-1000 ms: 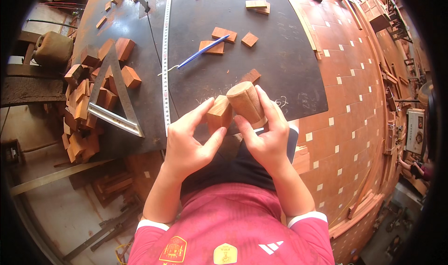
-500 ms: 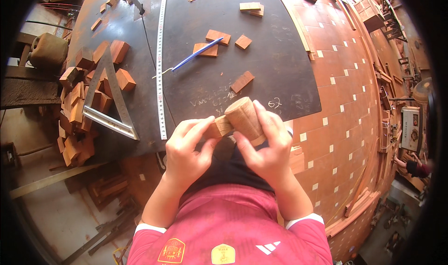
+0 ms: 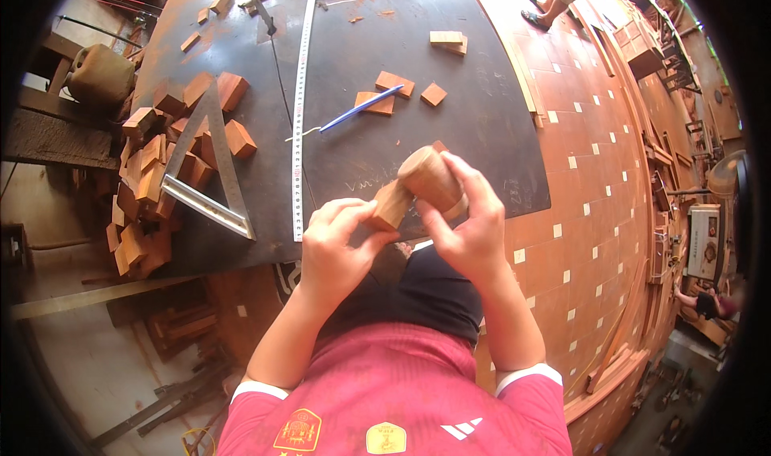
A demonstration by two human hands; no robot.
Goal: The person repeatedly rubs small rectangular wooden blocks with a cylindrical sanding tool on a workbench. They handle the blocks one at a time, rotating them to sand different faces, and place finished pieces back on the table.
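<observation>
My left hand (image 3: 341, 235) pinches a small rectangular wood block (image 3: 391, 205) between thumb and fingers. My right hand (image 3: 472, 219) grips a thick round wooden cylinder (image 3: 431, 175), fingers along its far side and thumb beneath. Block and cylinder meet, or nearly so, in front of my body, over the near edge of the dark table (image 3: 353, 159). Whether they are joined I cannot tell. Beyond them lie a blue pen (image 3: 361, 109) across two flat wood pieces (image 3: 395, 83) and a square wood piece (image 3: 434, 95). Another small piece is mostly hidden behind the cylinder.
A metal set square (image 3: 210, 203) leans on a heap of wood blocks (image 3: 148, 175) at the left. A white measuring tape (image 3: 302, 119) runs away from me along the table. Two stacked pieces (image 3: 446, 40) lie farther off. Another person's legs (image 3: 554, 5) show at the far right.
The block in my left hand has turned and shows more of its long side. My right hand has tilted the cylinder slightly. The whole view has shifted a little.
</observation>
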